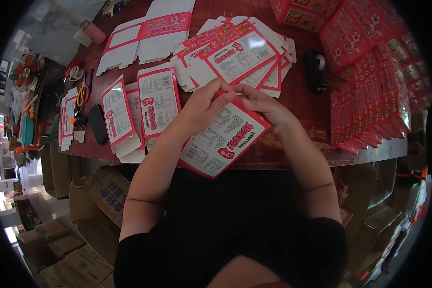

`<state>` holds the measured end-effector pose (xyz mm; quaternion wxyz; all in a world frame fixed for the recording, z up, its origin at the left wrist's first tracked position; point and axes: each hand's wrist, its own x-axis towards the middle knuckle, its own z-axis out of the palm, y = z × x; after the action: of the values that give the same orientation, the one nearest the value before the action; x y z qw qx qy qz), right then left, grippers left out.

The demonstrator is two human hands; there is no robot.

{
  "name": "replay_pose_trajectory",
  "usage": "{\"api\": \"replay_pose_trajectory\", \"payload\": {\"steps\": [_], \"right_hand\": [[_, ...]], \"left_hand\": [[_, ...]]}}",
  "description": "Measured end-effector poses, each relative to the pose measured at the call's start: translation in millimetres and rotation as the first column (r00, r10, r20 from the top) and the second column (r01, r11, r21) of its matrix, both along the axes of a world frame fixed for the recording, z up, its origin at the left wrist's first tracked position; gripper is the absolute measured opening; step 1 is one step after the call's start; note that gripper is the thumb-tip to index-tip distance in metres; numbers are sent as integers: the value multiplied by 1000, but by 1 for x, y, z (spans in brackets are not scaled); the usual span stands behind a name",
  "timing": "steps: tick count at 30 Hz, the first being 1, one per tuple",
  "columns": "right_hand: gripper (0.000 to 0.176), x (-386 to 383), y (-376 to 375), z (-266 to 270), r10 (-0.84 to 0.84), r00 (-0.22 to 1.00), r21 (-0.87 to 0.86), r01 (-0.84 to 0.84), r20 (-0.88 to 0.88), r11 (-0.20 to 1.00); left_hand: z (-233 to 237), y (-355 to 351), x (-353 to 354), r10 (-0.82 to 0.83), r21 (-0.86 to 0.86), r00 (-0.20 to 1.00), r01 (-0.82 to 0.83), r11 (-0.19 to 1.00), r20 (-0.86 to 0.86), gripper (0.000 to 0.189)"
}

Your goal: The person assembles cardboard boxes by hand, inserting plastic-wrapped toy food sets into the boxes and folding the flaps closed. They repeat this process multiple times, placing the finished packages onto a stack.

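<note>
Between my two hands is a red-and-white printed carton box, tilted, its lower corner over the table's front edge. My left hand grips its upper left end, thumb and fingers bent at the edge. At the upper right end my right hand closes on the same box, its fingertips meeting those of the left. The end of the box under my fingers is partly hidden. Just beyond my hands lies a fanned pile of flat cartons. Left of my left forearm stand a few more cartons.
More flat cartons lie at the back left. A dark phone and yellow-handled scissors rest on the left. A black tape dispenser sits right of the pile. Red filled display boxes line the right side. Cardboard boxes stand below.
</note>
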<state>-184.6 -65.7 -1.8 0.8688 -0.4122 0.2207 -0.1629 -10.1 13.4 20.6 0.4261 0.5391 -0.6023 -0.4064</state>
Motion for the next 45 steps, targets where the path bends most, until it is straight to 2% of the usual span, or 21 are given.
{"api": "replay_pose_trajectory", "payload": {"steps": [1,3,5,6,7,8,9,11,12,14,17,20,23,26,29,32,35,37,40,43,45], "right_hand": [[42,0,2,1,-25,999,122,22,23,992],[39,-5,3,5,-91,996,164,91,-10,982],[33,-34,-28,-20,-182,980,-56,187,80,981],[34,-52,-47,-27,-401,916,-281,381,-14,881],[35,-72,-66,-33,-609,791,-503,506,-52,700],[33,-98,-86,-42,-787,614,-761,479,-66,438],[32,-125,-104,-52,-913,408,-931,334,1,149],[29,-174,-134,-72,-957,247,-945,250,-150,213],[28,-178,-135,-69,-933,264,-905,282,-246,319],[26,-185,-137,-65,-851,309,-787,338,-424,516],[21,-194,-148,-70,-768,365,-627,443,-527,641],[17,-205,-160,-103,-830,493,-574,611,-261,544],[16,-182,-136,-108,-964,256,-481,856,78,188],[17,-173,-125,-112,-969,215,-356,921,123,159],[16,-180,-128,-144,-949,314,-31,949,-26,315],[12,-163,-104,-115,-943,304,-111,941,-134,319],[10,-117,-57,-65,-827,562,-212,811,22,546],[23,-96,-32,-49,-619,771,-464,608,151,645],[41,-63,2,3,-498,863,-622,435,83,651],[54,-47,5,11,-488,865,-659,434,114,615],[55,-41,1,5,-545,838,-787,351,22,508]], "left_hand": [[1,1,-1,4,3,1000,-4,1000,10,21],[2,2,-3,9,10,1000,-9,1000,29,24],[-4,4,6,177,-80,984,-179,981,-22,25],[-6,5,11,259,-119,964,-264,957,-56,26],[-5,7,13,399,-41,901,-411,911,-169,26],[-4,9,18,531,54,805,-537,842,-264,26],[-24,8,36,573,48,736,-599,800,-360,27],[-27,11,40,595,175,538,-636,751,-598,28],[-29,12,41,594,245,412,-639,729,-691,30],[-39,10,42,597,295,334,-635,714,-729,33],[-53,9,42,540,318,245,-589,743,-805,34],[-58,10,43,528,350,178,-571,743,-830,35],[-55,11,37,532,357,155,-585,728,-832,35],[-54,13,34,557,379,130,-605,700,-820,35],[-52,12,29,561,384,126,-607,696,-818,35],[-51,11,25,543,367,128,-608,704,-830,34],[-49,9,19,535,351,124,-629,693,-836,34],[-48,8,15,535,332,144,-644,690,-832,34],[-46,7,9,552,336,147,-657,675,-821,33],[-44,7,4,533,298,182,-661,688,-826,34],[-45,8,0,533,289,182,-675,679,-826,34]]}}
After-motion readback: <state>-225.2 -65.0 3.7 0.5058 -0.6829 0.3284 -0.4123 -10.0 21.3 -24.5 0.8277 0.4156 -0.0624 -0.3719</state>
